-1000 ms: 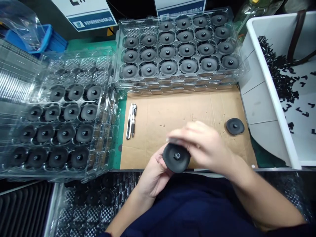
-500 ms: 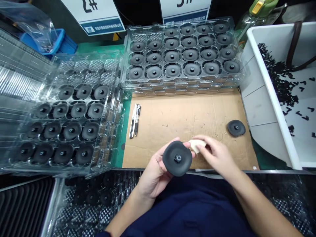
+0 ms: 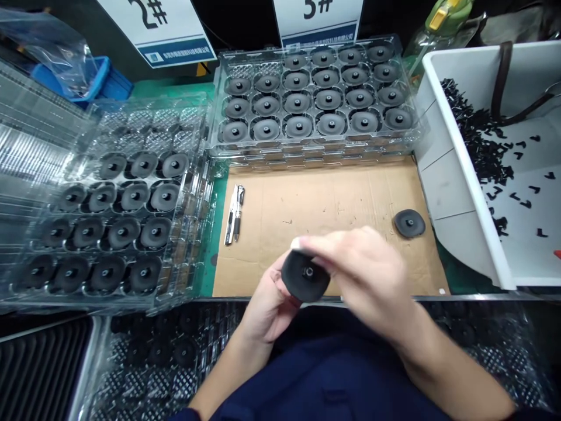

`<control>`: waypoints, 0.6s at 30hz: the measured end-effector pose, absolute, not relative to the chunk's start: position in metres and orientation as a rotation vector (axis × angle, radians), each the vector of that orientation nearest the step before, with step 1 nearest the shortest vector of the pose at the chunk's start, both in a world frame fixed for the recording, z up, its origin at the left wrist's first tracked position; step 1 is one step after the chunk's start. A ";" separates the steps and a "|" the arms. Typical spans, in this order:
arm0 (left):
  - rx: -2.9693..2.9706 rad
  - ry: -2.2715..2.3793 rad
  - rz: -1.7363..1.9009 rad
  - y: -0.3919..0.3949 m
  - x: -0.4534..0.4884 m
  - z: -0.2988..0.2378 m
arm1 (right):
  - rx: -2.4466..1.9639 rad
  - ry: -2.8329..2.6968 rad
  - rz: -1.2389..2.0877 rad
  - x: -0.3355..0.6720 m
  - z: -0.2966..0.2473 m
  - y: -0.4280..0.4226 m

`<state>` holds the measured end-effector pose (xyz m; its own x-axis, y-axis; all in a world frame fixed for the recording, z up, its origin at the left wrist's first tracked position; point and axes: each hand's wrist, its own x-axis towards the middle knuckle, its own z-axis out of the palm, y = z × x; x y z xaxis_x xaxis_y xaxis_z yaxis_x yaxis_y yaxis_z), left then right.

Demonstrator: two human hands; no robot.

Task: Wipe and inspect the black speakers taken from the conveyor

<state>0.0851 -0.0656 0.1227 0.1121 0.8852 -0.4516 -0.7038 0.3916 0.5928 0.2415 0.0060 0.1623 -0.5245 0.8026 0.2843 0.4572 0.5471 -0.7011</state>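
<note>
My left hand (image 3: 267, 307) grips a round black disc (image 3: 304, 278) with a small hub in its middle, held just above the near edge of the cardboard sheet (image 3: 324, 204). My right hand (image 3: 363, 275) is closed on a small white piece (image 3: 296, 243) and presses it against the disc's top rim; the hand is blurred by motion. Another black disc (image 3: 409, 223) lies loose on the cardboard at the right.
A clear tray (image 3: 315, 93) of several grey discs stands behind the cardboard. A second clear tray (image 3: 109, 199) of black discs lies at the left. A white bin (image 3: 460, 175) with small black parts is at the right. Two pens (image 3: 234, 213) lie on the cardboard's left edge.
My right hand has swept left over the top of the disc with the white piece. The disc has tilted slightly in my left hand.
</note>
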 end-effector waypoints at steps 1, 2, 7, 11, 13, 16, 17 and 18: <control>0.268 0.871 1.187 -0.064 0.085 0.122 | -0.981 -2.134 0.803 0.240 0.159 0.006; 0.271 0.875 1.182 -0.063 0.084 0.122 | -0.991 -2.096 0.855 0.240 0.153 0.007; 0.225 0.806 1.153 -0.061 0.077 0.125 | -1.292 -2.074 0.896 0.260 0.099 0.008; 0.227 0.757 1.170 -0.060 0.076 0.127 | -1.304 -2.134 0.937 0.277 0.063 0.000; 0.230 0.758 1.165 -0.058 0.079 0.128 | -1.346 -2.103 0.955 0.277 0.070 -0.001; 0.240 0.780 1.168 -0.056 0.084 0.130 | -1.379 -1.994 0.865 0.269 0.110 0.002; 0.242 0.802 1.174 -0.055 0.085 0.130 | -1.319 -1.970 0.805 0.264 0.125 0.004; 0.242 0.829 1.184 -0.054 0.086 0.130 | -1.194 -1.989 0.753 0.259 0.139 0.006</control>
